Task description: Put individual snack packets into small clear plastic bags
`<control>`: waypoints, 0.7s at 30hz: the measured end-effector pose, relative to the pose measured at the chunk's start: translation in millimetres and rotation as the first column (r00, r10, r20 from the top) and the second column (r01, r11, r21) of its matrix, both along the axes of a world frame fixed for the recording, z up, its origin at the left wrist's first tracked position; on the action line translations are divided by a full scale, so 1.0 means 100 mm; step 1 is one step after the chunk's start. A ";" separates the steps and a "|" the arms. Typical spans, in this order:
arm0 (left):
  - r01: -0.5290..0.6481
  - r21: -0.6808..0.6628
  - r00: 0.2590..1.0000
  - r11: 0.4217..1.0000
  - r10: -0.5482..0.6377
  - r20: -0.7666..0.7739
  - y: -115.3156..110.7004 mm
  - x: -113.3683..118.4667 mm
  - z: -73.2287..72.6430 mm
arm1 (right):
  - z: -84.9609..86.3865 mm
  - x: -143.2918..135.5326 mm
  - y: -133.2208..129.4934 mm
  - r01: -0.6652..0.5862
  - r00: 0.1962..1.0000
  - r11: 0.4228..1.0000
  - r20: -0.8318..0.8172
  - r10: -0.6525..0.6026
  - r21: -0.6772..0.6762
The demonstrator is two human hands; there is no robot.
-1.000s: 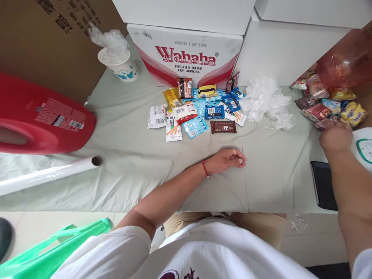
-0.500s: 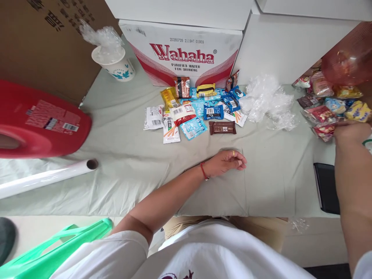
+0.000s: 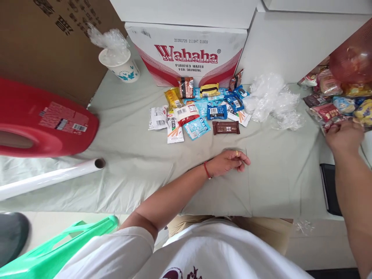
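Note:
My left hand (image 3: 229,162) rests on the cloth-covered table (image 3: 270,174), fingers loosely curled and slightly apart, with nothing in it. Beyond it lies a brown packet (image 3: 226,127), and behind that a pile of snack packets, among them a red-and-white packet (image 3: 186,114) and a blue packet (image 3: 217,112). Crumpled clear plastic (image 3: 270,100) sits just right of this pile. At the far right, my right hand (image 3: 344,135) has its fingers down at the near edge of another heap of wrapped snacks (image 3: 327,111). Its fingertips are partly hidden, with a wrapper beneath them.
A white Wahaha carton (image 3: 188,54) stands at the back. To the left are a paper cup (image 3: 116,64) holding plastic, a red jug (image 3: 43,120) and a white roll (image 3: 52,179). A black flat object (image 3: 331,190) lies beside my right forearm.
The whole view has shifted, moving the table items slightly right in the picture. My right hand has moved left and nearer along the snack heap's edge. My left fingers have spread a little.

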State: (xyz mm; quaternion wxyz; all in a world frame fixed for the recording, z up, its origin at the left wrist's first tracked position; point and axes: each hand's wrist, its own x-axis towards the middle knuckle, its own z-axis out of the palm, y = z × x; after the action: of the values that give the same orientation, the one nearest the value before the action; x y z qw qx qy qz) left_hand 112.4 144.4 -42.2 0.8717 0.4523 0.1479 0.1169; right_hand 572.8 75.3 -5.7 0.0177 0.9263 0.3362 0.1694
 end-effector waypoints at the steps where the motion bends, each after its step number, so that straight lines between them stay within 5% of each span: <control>1: -0.002 -0.020 1.000 1.000 0.002 0.007 0.01 0.00 0.01 | 0.00 0.00 0.01 0.011 0.999 0.999 -0.035 -0.013 -0.042; 4: 0.004 -0.110 0.999 0.994 0.000 0.039 0.05 -0.03 0.03 | 0.09 -0.10 0.05 -0.007 0.999 1.000 -0.037 0.008 0.029; 7: 0.060 -0.146 0.996 0.987 -0.049 0.078 0.08 -0.05 0.05 | 0.19 -0.43 0.08 -0.207 0.973 0.939 -0.037 0.226 0.276; 10: 0.067 -0.144 0.992 0.987 -0.051 0.118 0.08 -0.05 0.04 | 0.18 -0.89 0.11 -0.548 0.783 0.779 -0.142 0.606 0.304; 12: 0.014 -0.163 0.991 0.987 0.008 0.133 0.08 -0.04 0.03 | 0.15 -1.16 0.15 -0.650 0.703 0.730 -0.197 0.684 0.212; 16: -0.039 -0.218 0.990 0.975 0.067 0.122 0.08 -0.05 0.05 | 0.19 -1.57 0.18 -0.599 0.743 0.746 -0.145 0.653 0.292; 19: -0.059 -0.261 0.987 0.964 0.095 0.127 0.09 -0.06 0.09 | 0.38 -1.96 0.07 -0.543 0.652 0.598 -0.153 0.743 0.589; 21: -0.126 -0.285 0.978 0.950 0.167 0.125 0.09 -0.06 0.09 | 0.50 -2.30 -0.03 -0.267 0.566 0.518 -0.303 0.767 0.812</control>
State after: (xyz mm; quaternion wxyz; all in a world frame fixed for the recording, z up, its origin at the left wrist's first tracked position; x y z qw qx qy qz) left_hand 106.7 153.8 -32.8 0.9236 0.3044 0.1311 0.1926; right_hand 343.0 72.0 43.9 -0.4969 0.6996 0.5114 -0.0458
